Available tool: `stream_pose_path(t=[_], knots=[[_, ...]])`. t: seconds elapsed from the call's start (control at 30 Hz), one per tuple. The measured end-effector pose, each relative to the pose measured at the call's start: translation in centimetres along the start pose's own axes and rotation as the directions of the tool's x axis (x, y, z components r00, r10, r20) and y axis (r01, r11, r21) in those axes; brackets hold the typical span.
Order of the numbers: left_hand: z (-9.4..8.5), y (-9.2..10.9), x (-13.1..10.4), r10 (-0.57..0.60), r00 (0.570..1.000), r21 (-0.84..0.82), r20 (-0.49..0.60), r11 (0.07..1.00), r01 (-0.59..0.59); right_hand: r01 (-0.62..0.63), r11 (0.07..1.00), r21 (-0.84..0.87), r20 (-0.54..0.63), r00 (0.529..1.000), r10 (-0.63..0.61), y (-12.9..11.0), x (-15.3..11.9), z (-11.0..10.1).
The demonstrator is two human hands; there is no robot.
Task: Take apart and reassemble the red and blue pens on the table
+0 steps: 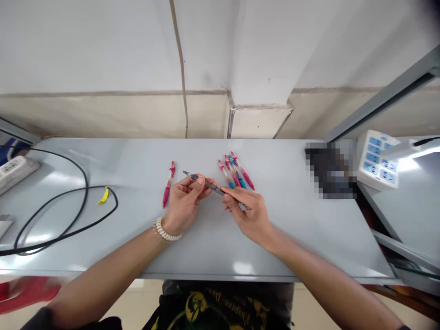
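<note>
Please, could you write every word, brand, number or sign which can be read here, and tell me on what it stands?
None can be read with certainty.
Black garment: pale curved lettering, too unclear to quote.
White power strip on the right: small marks on blue squares, too small.
Grey pen: no text can be made out.
Pink and blue pens: any print is too small.
</note>
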State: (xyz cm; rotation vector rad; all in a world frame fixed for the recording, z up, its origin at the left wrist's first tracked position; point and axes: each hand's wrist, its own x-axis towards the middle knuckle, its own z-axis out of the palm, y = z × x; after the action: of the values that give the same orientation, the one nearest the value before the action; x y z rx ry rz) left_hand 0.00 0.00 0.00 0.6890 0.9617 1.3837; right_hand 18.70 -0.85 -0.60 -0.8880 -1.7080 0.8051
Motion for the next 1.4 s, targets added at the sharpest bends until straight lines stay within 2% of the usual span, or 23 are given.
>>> stream_pose_path(t=[0.1, 0.23, 0.37, 0.5, 0.6, 0.73, 0.87, 0.97, 1.03, 1.17, 1.3, 1.4], knots=[[-0.1, -0.1, 0.0, 0.004, 1.0, -0.028, 0.005, 1.0, -0.004, 0.048, 0.999, -0.023, -0.046, 0.998, -0.049, 0.0, 0.0, -0.1], [-0.1, -0.2, 0.0, -0.001, 1.0, -0.041, -0.01, 0.999, 0.001, -0.074, 0.997, 0.02, -0.034, 0.997, 0.074, 0.1, 0.0, -0.2], [0.1, -0.1, 0.0, -0.01, 1.0, -0.044, -0.016, 0.999, 0.009, -0.021, 1.0, 0.003, -0.077, 0.997, 0.021, 0.0, 0.0, -0.3], [0.3, 0.0, -0.1, -0.026, 0.999, -0.056, -0.023, 0.998, 0.025, -0.104, 0.993, 0.047, -0.049, 0.993, 0.106, 0.0, 0.1, -0.3], [0.4, 0.1, -0.1, -0.048, 0.998, -0.067, -0.026, 0.997, 0.047, -0.044, 0.999, 0.014, -0.07, 0.997, 0.045, 0.0, 0.1, -0.3], [0.7, 0.3, -0.2, -0.08, 0.996, -0.076, -0.036, 0.994, 0.077, -0.092, 0.995, 0.048, -0.035, 0.995, 0.094, -0.1, 0.2, -0.4], [0.9, 0.5, -0.3, -0.096, 0.995, -0.067, -0.033, 0.993, 0.094, 0.016, 1.0, -0.027, -0.063, 0.998, -0.017, -0.2, 0.2, -0.4], [0.9, 0.5, -0.3, -0.102, 0.994, -0.048, -0.03, 0.994, 0.1, -0.112, 0.993, 0.022, -0.011, 0.994, 0.112, -0.3, 0.2, -0.3], [0.9, 0.5, -0.3, -0.111, 0.994, -0.034, -0.019, 0.993, 0.11, -0.147, 0.989, 0.025, 0.031, 0.989, 0.146, -0.4, 0.2, -0.3], [0.7, 0.3, -0.4, -0.095, 0.995, 0.013, -0.015, 0.995, 0.096, 0.047, 0.992, -0.121, 0.001, 0.999, -0.047, -0.2, 0.2, -0.4], [0.5, 0.2, -0.1, -0.061, 0.996, 0.03, -0.066, 0.998, 0.063, 0.264, 0.896, -0.358, 0.027, 0.962, -0.273, 0.5, 0.1, -0.5], [0.3, 0.3, 0.4, -0.032, 0.993, 0.003, -0.116, 0.999, 0.032, 0.317, 0.852, -0.416, 0.035, 0.942, -0.334, 0.7, 0.0, -0.8]])
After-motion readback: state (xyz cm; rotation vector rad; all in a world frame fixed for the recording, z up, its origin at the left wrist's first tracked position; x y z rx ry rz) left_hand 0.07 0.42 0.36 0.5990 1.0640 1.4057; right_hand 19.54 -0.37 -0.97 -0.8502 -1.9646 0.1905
